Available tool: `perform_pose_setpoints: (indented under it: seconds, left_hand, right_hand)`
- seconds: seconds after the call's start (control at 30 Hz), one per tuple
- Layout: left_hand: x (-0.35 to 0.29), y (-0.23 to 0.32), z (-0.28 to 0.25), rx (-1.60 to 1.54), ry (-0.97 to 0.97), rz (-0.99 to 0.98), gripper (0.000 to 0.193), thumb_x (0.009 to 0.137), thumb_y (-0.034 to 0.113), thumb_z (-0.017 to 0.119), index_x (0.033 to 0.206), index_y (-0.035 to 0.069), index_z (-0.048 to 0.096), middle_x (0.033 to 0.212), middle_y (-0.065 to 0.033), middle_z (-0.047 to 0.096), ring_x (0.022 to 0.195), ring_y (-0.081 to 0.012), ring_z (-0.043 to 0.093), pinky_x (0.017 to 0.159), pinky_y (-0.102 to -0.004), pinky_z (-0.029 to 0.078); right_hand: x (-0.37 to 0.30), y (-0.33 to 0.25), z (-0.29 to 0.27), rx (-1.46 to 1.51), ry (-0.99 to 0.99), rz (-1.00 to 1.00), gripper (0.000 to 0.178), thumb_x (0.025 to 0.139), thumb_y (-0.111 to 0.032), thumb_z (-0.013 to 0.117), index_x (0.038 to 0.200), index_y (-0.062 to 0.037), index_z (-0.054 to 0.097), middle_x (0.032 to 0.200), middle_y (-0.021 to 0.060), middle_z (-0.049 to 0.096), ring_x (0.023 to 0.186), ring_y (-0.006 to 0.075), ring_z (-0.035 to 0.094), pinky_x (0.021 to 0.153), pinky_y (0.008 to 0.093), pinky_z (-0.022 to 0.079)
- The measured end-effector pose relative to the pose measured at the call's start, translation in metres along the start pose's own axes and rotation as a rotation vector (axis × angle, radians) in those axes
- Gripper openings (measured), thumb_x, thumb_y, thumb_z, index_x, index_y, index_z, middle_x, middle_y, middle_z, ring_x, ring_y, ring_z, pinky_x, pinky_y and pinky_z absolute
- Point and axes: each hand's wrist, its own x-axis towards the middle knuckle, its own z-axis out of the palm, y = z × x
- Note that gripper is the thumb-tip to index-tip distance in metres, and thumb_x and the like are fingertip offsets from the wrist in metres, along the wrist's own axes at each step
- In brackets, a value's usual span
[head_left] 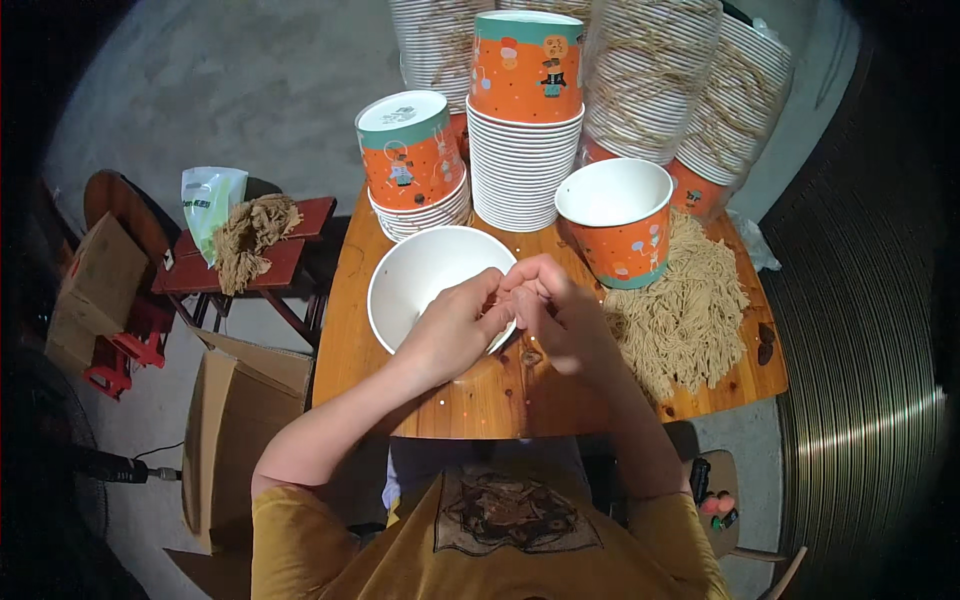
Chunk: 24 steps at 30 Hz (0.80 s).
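A white-lined paper bucket [415,262] stands on the wooden table in front of me, its mouth facing up. My left hand [452,325] reaches across its opening to the right part of the rim, fingers closed in a pinch. Right beside it, my right hand [556,310] is bent inward with fingertips drawn together, almost meeting the left ones. Whatever lies between the fingertips is too small and covered to make out. Near my right hand, a heap of beige cords [690,310] spreads over the table, and an upright orange paper bucket [625,245] stands against it.
Behind the bucket rise a tall stack of nested paper buckets [525,150] and a shorter stack [408,160]. Several bagged stacks [650,70] with cords stand farther back. At left, a red stool [300,222] bears more cords [250,240] and a plastic bag [208,205]; a cardboard box [235,430] sits below.
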Motion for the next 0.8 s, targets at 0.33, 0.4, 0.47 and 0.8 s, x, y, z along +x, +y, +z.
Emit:
perform_pose_setpoints:
  seconds: [0.33, 0.4, 0.47, 0.8]
  left_hand:
    - [-0.004, 0.003, 0.001, 0.057, 0.013, -0.018, 0.018, 0.089, 0.018, 0.054, 0.087, 0.0, 0.054, 0.075, -0.017, 0.06, 0.069, -0.0307, 0.06, 0.064, -0.0384, 0.046]
    - [-0.007, 0.01, 0.002, 0.03, 0.042, -0.007, 0.017, 0.089, 0.018, 0.055, 0.088, 0.0, 0.054, 0.076, -0.0165, 0.06, 0.07, -0.0303, 0.06, 0.064, -0.0379, 0.046]
    - [-0.009, 0.012, 0.002, 0.002, 0.075, 0.001, 0.017, 0.088, 0.017, 0.056, 0.088, 0.0, 0.054, 0.078, -0.016, 0.06, 0.07, -0.0298, 0.06, 0.064, -0.0374, 0.046]
    - [-0.005, -0.006, -0.006, 0.327, 0.058, 0.094, 0.02, 0.085, 0.021, 0.061, 0.088, 0.001, 0.06, 0.085, -0.0144, 0.059, 0.081, -0.0321, 0.058, 0.072, -0.0407, 0.045]
  right_hand:
    - [-0.003, 0.012, -0.002, 0.027, 0.037, -0.027, 0.012, 0.096, -0.01, 0.043, 0.102, -0.003, 0.051, 0.071, -0.0027, 0.05, 0.065, 0.0039, 0.044, 0.06, 0.0208, 0.038]
    - [-0.001, 0.01, -0.003, 0.005, 0.055, -0.031, 0.012, 0.094, -0.011, 0.044, 0.101, -0.0036, 0.051, 0.073, 0.0027, 0.055, 0.066, 0.0089, 0.052, 0.061, 0.0246, 0.043]
    - [0.001, 0.006, -0.001, -0.016, 0.07, -0.033, 0.013, 0.093, -0.012, 0.044, 0.1, -0.0042, 0.052, 0.075, 0.008, 0.06, 0.068, 0.0138, 0.059, 0.062, 0.0285, 0.047]
    - [0.005, -0.006, 0.006, -0.173, 0.005, 0.021, 0.013, 0.092, -0.009, 0.044, 0.1, -0.0044, 0.053, 0.077, 0.0095, 0.06, 0.071, 0.018, 0.058, 0.063, 0.0312, 0.045]
